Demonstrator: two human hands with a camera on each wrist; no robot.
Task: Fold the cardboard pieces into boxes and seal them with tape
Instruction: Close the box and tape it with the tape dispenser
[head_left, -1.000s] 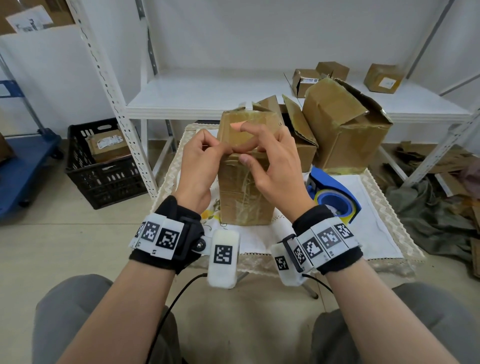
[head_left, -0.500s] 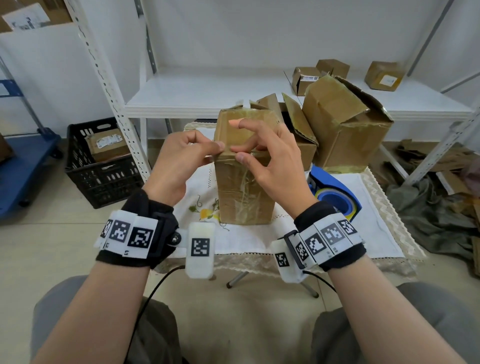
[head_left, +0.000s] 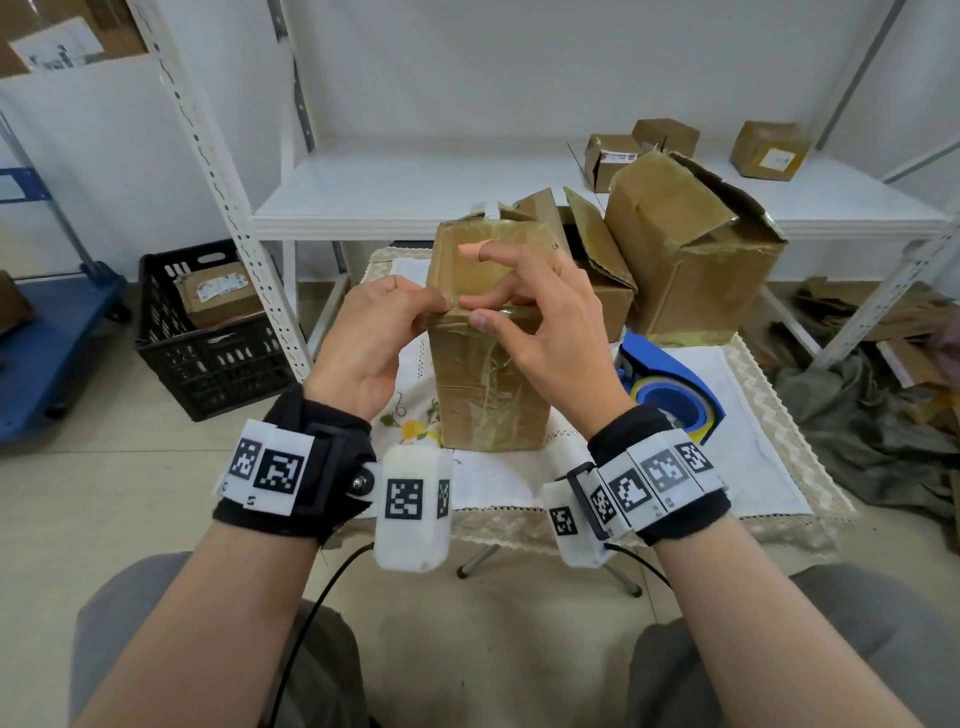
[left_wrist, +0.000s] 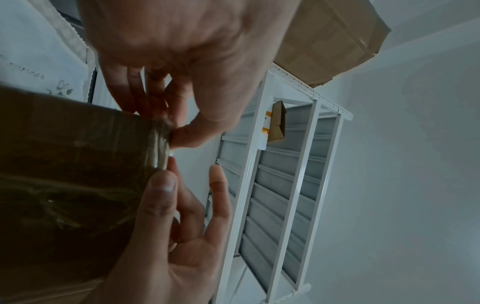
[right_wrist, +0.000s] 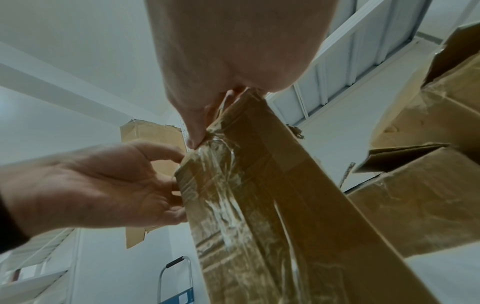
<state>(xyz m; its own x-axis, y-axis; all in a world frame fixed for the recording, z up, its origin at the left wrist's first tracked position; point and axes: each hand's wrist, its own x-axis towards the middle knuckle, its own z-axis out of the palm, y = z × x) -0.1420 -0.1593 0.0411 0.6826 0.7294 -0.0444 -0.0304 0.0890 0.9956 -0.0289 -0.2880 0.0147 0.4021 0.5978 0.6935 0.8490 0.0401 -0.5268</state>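
Box (head_left: 488, 364), tall and upright on the cloth-covered surface (head_left: 753, 467), is worked at its near top edge, where clear tape (right_wrist: 221, 156) crosses the corner. Left hand (head_left: 363, 338) fingers are curled and pinch the tape at that corner, while right hand (head_left: 540, 322) thumb and forefinger press it along the edge, presumably to smooth the seal. Tape dispenser (head_left: 670, 389) is kept just beside the box, within reach.

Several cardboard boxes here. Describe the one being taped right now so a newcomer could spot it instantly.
Start at the small cloth-covered table in front of the white shelving. At its near left stands the tall narrow box, upright, with both hands pinching clear tape at its front top edge. Unlike the boxes behind it, whose flaps gape open, its top is closed.
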